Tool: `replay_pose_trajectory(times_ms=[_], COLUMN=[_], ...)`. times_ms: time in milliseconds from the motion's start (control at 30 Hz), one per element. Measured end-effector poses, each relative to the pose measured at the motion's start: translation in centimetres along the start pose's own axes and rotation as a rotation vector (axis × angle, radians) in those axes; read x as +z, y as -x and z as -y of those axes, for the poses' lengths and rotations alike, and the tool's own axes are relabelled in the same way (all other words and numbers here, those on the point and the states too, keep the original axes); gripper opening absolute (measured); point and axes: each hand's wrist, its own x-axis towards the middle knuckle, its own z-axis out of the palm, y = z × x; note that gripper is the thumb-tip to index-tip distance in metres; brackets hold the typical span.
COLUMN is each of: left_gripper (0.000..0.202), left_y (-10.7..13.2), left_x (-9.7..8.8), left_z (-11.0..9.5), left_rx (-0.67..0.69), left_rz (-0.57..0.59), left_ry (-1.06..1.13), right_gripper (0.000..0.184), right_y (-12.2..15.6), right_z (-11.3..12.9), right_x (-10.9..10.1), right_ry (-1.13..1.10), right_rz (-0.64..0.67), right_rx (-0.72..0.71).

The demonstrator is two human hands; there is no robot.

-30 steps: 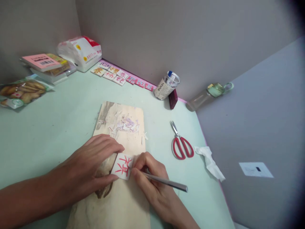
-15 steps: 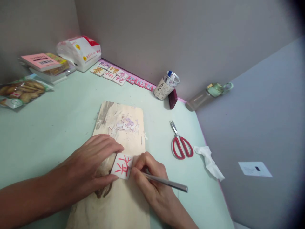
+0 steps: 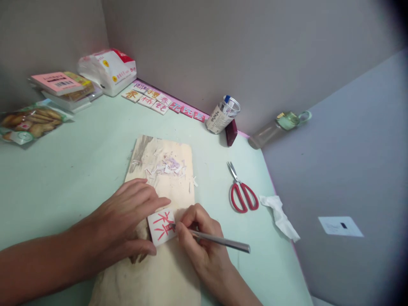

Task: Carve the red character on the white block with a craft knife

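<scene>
A grey wall (image 3: 204,51) rises behind a pale green table (image 3: 79,170). On the table lies a wooden board (image 3: 172,272), one end pointing away from the person, and both hands work over it. The left hand (image 3: 135,212) is spread wide, thumb and forefinger flanking a white tile (whether either grazes its edge cannot be told). The right hand (image 3: 204,242) grips a slim silver tool, pinched pen-fashion near its tip.

At the far corner sits a white pack (image 3: 111,72), with a stack of books (image 3: 63,89) and a bag of biscuits (image 3: 35,121) to its left. A bottle (image 3: 270,134) stands by the wall on the right, and a can (image 3: 219,119) of pens nearer the middle. Red-handled scissors (image 3: 237,182) lie right of the board, a crumpled tissue (image 3: 280,219) just beside them.

The tool (image 3: 226,242) meets the right edge of the tile (image 3: 161,227), which bears red strokes and sits over the board between the hands. More lettered tiles (image 3: 146,100) line the table's back edge. Smallest are the pale scraps (image 3: 172,165), scattered on the board's far end.
</scene>
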Motion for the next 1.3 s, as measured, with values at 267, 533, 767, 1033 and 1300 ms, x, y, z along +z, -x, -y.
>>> replay_pose_trajectory(times_ms=[267,533,767,1033,1300], left_gripper=[0.053,0.035,0.029,0.035,0.036], left_y=[-0.4,-0.4,-0.3,-0.1,-0.2], left_x=[-0.3,0.4,1.0,0.4,0.5], left_z=[-0.2,-0.4,-0.6,-0.6,-0.2], left_rx=[0.073,0.046,-0.004,-0.043,-0.019], left_rz=[-0.057,-0.086,-0.136,-0.055,-0.066], left_ry=[0.016,0.049,0.077,0.059,0.098], right_gripper=[0.029,0.029,0.026,0.026,0.023], right_y=[0.1,0.1,0.3,0.6,0.5], right_z=[-0.1,0.1,0.5,0.4,0.8], right_x=[0.4,0.6,0.6,0.3,-0.2], right_ry=[-0.026,-0.041,-0.032,0.013,0.055], right_rz=[-0.031,-0.020,-0.001,0.061,0.103], right_rx=[-0.035,-0.007,0.031,0.010,0.010])
